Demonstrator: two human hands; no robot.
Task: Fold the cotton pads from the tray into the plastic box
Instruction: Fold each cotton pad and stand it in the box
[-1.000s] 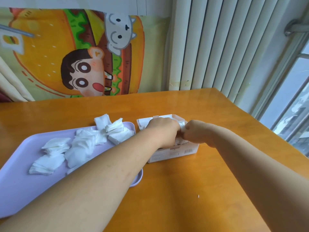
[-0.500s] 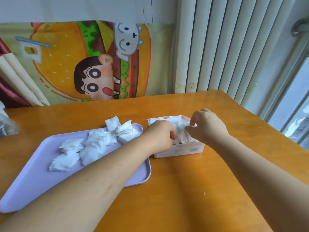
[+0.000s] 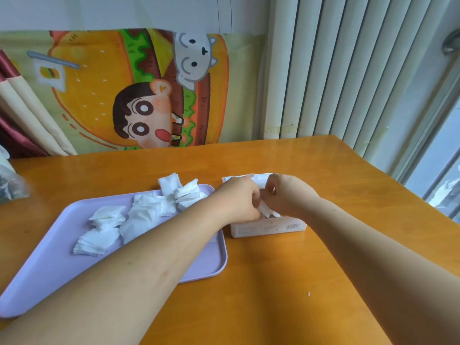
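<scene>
Hidden: both hands cover most of the plastic box (image 3: 268, 229), so its inside is largely out of sight; only the near wall and a strip of the far rim show. The fingertips are tucked under the knuckles and cannot be made out one by one.
Cut off: a crinkled clear bag (image 3: 10, 186) at the table's far left runs out of view.
Cotton pad: one white cotton pad (image 3: 265, 210) sticks up between the two hands, right over the box opening.
Box: on the wooden table (image 3: 273, 295), just beside the right edge of the lilac tray (image 3: 49, 270).
Loose pads: a scattered heap of loose pads (image 3: 139, 216) lies on the far half of the tray, left of the left forearm.
Left hand: the left hand (image 3: 239, 197) has its fingers curled down, pinching the pad's left side.
Right hand: the right hand (image 3: 286, 195) is curled too, gripping the same pad from the right, its knuckles close to the left hand's.
</scene>
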